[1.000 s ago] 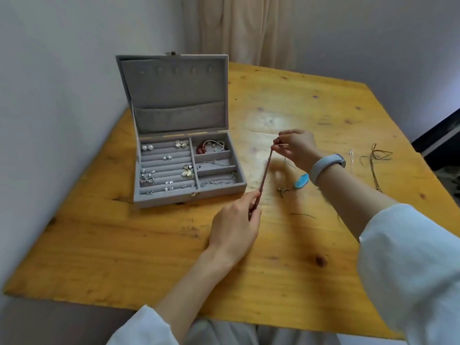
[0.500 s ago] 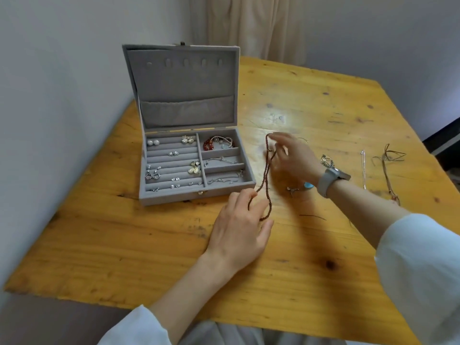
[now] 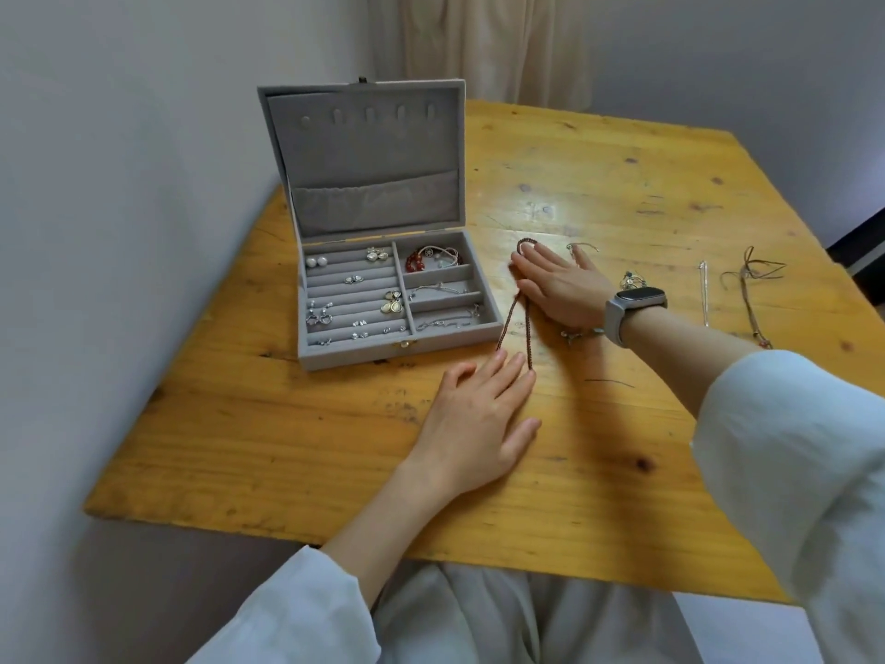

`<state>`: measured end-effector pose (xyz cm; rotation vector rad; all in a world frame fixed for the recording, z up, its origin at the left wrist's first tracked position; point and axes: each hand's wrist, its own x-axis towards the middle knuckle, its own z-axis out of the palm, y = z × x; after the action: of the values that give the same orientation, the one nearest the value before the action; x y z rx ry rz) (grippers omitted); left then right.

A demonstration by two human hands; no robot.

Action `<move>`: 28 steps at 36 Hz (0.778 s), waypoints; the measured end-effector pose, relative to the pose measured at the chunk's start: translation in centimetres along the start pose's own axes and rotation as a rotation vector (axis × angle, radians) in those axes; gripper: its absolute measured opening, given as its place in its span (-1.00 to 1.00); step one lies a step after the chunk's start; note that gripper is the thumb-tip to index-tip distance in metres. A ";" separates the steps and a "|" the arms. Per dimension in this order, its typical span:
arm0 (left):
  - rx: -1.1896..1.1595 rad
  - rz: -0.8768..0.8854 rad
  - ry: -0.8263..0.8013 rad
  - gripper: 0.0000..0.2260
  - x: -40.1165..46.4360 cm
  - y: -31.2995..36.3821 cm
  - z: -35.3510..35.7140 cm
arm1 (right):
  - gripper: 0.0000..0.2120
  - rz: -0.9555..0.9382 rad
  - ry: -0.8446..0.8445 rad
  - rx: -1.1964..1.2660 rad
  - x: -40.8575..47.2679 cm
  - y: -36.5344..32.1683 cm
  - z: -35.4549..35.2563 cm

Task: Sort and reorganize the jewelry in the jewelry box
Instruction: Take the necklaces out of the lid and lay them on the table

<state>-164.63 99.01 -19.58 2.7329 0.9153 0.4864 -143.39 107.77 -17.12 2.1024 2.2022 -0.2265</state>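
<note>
We lay a dark red beaded strand [image 3: 515,309] out as a long narrow loop on the yellow wooden desk [image 3: 622,448], just right of the open grey jewelry box [image 3: 306,299]; our right hand [image 3: 558,285] lies flat with straight fingers pressing the loop's far end, while our left hand [image 3: 479,419] rests open with its fingertips at the near end, neither grip closed on anything. The box's ring rolls hold earrings, and its right-hand compartments already carry a red bead bracelet [image 3: 416,262] and thin chains. A leather cord [image 3: 752,289] and other small pieces wait well apart on the desk to the right. To do this step well, we judge, the strand should be kept untwisted, folded evenly and lowered into a free compartment without snagging the chains
</note>
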 end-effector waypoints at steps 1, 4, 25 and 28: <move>-0.055 -0.009 0.012 -0.51 0.0 0.0 -0.1 | -0.53 0.012 0.039 0.036 -0.2 -0.1 -0.2; -0.299 -0.096 0.099 -0.57 -0.3 0.0 -0.6 | -0.56 0.018 0.194 0.150 -1.1 -1.4 -0.7; 0.140 -0.663 0.382 -0.74 0.9 -15.7 -9.2 | -0.68 -0.204 0.439 0.298 6.2 -18.1 -2.3; 0.172 -0.657 0.403 -0.72 0.7 -16.2 -8.4 | -0.68 -0.172 0.378 0.303 7.6 -19.2 -2.5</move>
<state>-176.00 112.94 -16.61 2.2875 1.9305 0.8536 -162.88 114.87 -15.01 2.2621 2.7254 -0.1985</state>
